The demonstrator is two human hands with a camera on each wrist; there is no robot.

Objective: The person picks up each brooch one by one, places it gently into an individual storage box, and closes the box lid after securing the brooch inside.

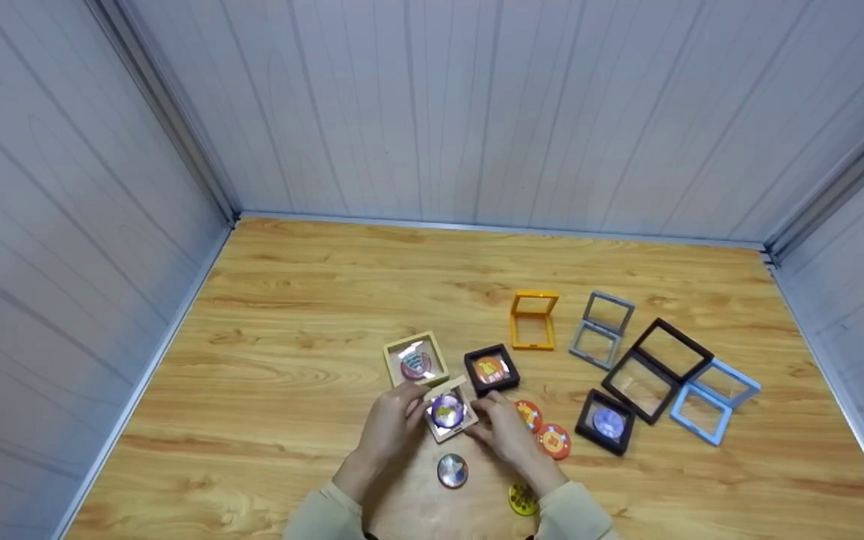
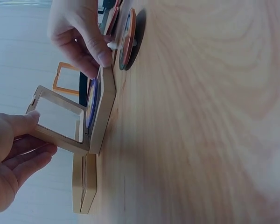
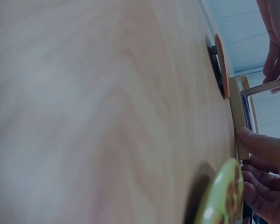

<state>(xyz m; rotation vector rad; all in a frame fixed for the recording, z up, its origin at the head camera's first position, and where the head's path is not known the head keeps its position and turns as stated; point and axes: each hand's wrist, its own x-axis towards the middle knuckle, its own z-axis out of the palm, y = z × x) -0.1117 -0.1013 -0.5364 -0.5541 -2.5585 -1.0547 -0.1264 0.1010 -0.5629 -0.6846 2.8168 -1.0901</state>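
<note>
A small beige hinged display frame [image 1: 457, 433] sits on the table with its lid tilted up. A round purple badge [image 1: 447, 411] rests inside its base. My left hand [image 1: 388, 421] pinches the raised lid [image 2: 60, 140] between thumb and fingers. At the opposite side, my right hand [image 1: 505, 431] holds the base, thumb on its edge and the other fingers curled behind. Just in front lies a loose round badge [image 1: 452, 470]. Behind the left hand is a closed cream frame [image 1: 439, 349] with a badge in it. Near the right forearm is a yellow-green badge [image 1: 523, 499].
A closed dark frame [image 1: 492, 385] with an orange badge stands behind the right hand. Two red badges [image 1: 554, 441] lie right of it. Farther right are another dark frame [image 1: 588, 431] and open yellow [image 1: 532, 346], grey [image 1: 595, 363], black [image 1: 657, 420] and blue [image 1: 702, 437] frames.
</note>
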